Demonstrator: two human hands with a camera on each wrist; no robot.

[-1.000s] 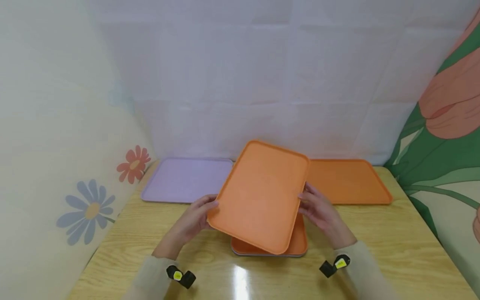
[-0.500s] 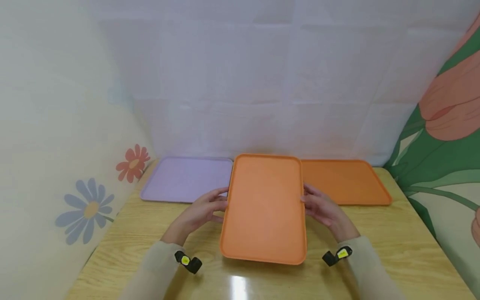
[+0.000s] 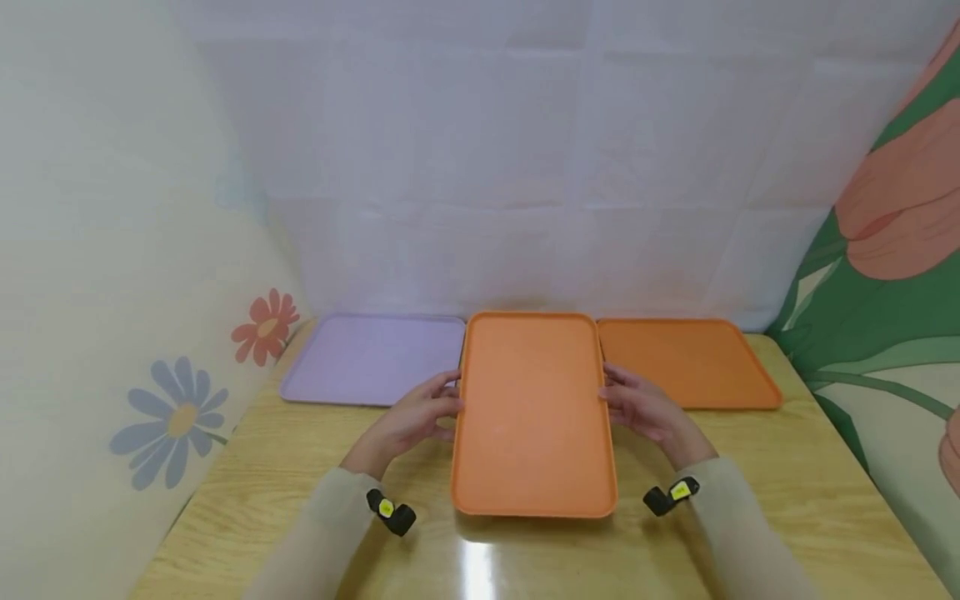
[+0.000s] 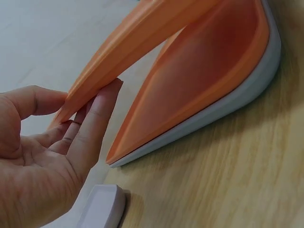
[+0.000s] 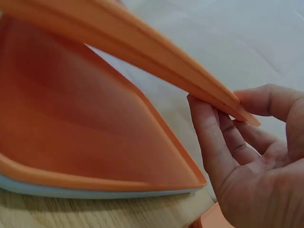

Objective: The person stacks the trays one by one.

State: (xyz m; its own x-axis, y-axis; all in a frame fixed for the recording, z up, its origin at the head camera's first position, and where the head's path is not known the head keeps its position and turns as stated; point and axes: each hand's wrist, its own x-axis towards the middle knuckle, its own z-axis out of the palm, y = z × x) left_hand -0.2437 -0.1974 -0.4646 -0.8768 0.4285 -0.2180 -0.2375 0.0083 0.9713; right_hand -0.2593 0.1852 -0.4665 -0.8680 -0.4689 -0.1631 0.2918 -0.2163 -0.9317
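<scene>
An orange tray [image 3: 534, 417] is held up between both hands over the middle of the table. My left hand [image 3: 416, 421] pinches its left edge, thumb above and fingers beneath, as the left wrist view shows. On the opposite edge my right hand [image 3: 648, 412] grips the same way. Below the raised tray lies a stack, seen in the wrist views: an orange tray [image 4: 190, 90] on top of a pale grey-blue tray [image 4: 228, 102]. The raised tray hides this stack in the head view.
A lilac tray [image 3: 375, 358] lies at the back left of the wooden table [image 3: 247, 508]. Another orange tray [image 3: 686, 362] lies at the back right. White cloth [image 3: 510, 167] hangs behind them, and floral panels [image 3: 180, 417] flank the table.
The held tray has turned from a slant to nearly straight and come down over the stack, covering it in the head view. Both hands still grip its edges.
</scene>
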